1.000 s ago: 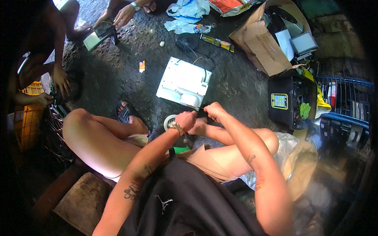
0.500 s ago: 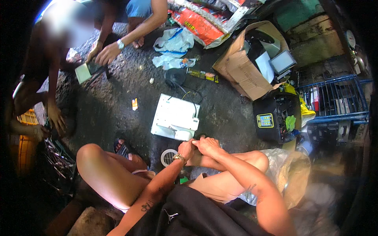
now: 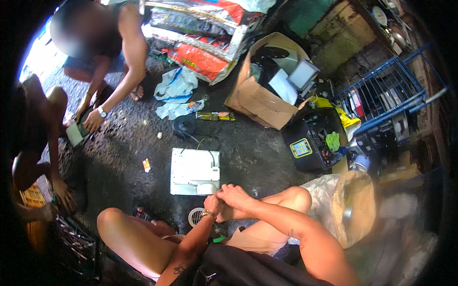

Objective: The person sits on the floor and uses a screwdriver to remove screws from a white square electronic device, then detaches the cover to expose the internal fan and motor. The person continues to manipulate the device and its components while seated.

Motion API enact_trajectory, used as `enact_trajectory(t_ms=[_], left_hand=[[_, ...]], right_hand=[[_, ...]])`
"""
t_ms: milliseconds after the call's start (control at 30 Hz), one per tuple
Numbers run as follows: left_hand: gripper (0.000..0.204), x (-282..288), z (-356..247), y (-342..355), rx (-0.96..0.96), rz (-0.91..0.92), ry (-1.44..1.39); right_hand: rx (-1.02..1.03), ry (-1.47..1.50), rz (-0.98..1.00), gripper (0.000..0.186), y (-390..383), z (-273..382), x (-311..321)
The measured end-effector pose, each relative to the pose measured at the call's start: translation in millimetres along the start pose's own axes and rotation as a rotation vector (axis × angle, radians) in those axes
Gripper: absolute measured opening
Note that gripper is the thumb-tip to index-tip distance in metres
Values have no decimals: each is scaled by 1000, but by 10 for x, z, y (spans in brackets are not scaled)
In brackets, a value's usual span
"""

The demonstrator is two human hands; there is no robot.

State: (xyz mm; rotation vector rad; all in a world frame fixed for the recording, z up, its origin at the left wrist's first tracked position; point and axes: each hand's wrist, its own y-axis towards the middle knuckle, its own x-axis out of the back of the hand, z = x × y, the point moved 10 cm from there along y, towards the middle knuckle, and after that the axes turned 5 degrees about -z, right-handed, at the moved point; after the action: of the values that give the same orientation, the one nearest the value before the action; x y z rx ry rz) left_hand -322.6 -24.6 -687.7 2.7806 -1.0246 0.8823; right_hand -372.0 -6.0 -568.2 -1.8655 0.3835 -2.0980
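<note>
My left hand [image 3: 213,205], with a bracelet at the wrist, and my right hand [image 3: 235,196] meet just above my bare foot. Their fingers are curled and pressed together, and whatever they hold, if anything, is hidden. Beyond them a flat white appliance panel [image 3: 193,168] lies on the dark floor, a rounded housing at its near edge close to my hands. A dark cable [image 3: 210,151] with a thin yellow-green wire trails from its far side. Beside my left wrist is a round white vent grille [image 3: 195,217].
Two people crouch at the left; one holds a greenish-grey flat piece [image 3: 74,134]. A cardboard box [image 3: 260,102] of scrap, a black bin-like casing [image 3: 312,138] and a blue wire rack [image 3: 381,95] stand at the right. A pale sack [image 3: 324,190] lies beside my right knee.
The view has tilted up, so the surroundings sit lower and further left. My hands stay together, the right fingers shifting slightly over the left. The person at the far left has moved a little.
</note>
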Motion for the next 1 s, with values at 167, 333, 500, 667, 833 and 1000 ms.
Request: enact_trajectory(t_ms=[167, 333, 500, 667, 833, 1000], left_hand=[[29, -98, -86, -60, 51, 43, 65], [27, -291, 7, -58, 12, 84, 151], [26, -76, 409, 95, 26, -158, 135], [17, -293, 103, -8, -93, -58, 113], [22, -255, 284, 43, -78, 27, 225], [28, -371, 127, 39, -104, -58, 48]], right_hand=[[-347, 163, 137, 33, -146, -205, -129], [-109, -5, -79, 36, -125, -97, -51], [-285, 220, -120, 41, -53, -130, 268], [-375, 245, -49, 42, -206, -369, -176], [-372, 245, -142, 31, -82, -208, 129], [-154, 101, -234, 37, -145, -145, 88]])
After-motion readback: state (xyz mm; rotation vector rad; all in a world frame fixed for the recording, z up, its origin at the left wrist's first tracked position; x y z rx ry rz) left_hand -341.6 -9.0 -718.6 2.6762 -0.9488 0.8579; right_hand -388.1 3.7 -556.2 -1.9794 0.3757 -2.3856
